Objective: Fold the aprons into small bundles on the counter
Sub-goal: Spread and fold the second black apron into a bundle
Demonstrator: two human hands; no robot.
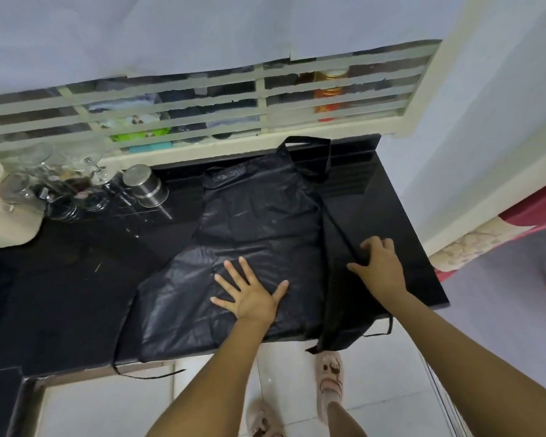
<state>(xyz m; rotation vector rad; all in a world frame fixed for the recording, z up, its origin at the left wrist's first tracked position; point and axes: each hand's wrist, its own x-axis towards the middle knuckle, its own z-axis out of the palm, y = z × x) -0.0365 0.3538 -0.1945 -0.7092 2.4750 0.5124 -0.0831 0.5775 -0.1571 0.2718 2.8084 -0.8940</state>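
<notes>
A shiny black apron (259, 222) lies spread on the black counter (63, 288), its neck loop (309, 143) toward the window. My left hand (249, 294) presses flat on the lower middle of the apron with fingers spread. My right hand (379, 263) grips the apron's right side, where the cloth is folded over into a raised ridge running from the bib down to the counter's front edge. The apron's lower corner hangs off that edge, and a thin tie string (145, 375) dangles at the front left.
Glasses and jars (60, 190) and a steel container (144, 184) crowd the counter's back left. A barred window (202, 111) runs behind. The counter ends at the right edge (423, 247) by the wall. My slippered feet (328, 383) stand on white floor tiles.
</notes>
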